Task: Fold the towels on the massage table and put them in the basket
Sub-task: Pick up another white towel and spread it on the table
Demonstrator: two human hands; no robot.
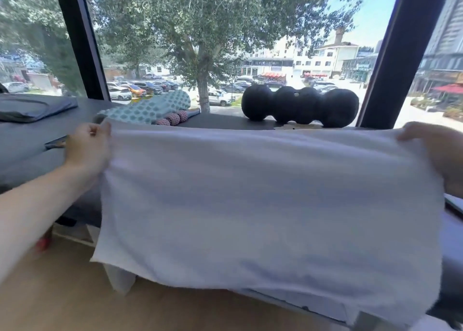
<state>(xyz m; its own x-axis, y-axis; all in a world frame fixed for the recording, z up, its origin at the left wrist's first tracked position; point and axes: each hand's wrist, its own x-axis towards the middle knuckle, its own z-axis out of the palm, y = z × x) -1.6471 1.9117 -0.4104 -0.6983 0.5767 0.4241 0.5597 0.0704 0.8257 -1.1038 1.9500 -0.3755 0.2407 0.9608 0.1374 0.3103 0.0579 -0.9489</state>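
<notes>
Holding a white towel (270, 200) up by its top edge, spread wide between my two hands. My left hand (86, 150) pinches the top left corner, thumb and fingers curled on the cloth at the corner. My right hand (441, 153) grips the top right corner, fingers curled over the edge; part of that hand runs out of frame. The towel hangs flat in front of me, top edge nearly level, bottom edge sagging lower on the right side. It hides most of what sits behind it.

The massage table (30, 140) is dark grey and runs from the left behind the towel. More white cloth (320, 305) lies under the towel's bottom edge, on the table as far as I can tell; how much is there I cannot tell. The basket does not show.

On the table's far side, left of centre, a teal patterned roller (155, 108) lies tilted, and just beside it a pink ridged roller stick (174, 118). To the right on the ledge by the window sits a black peanut-shaped foam roller (299, 106), four lobes, lying on its side. A folded dark grey cloth (32, 108) lies at far left on the table. A dark flat item (56, 143) sits near my left hand, too blurred to name.

Floor (62, 293) is light wood. Window (225, 42) shows a tree, parked cars, buildings.
</notes>
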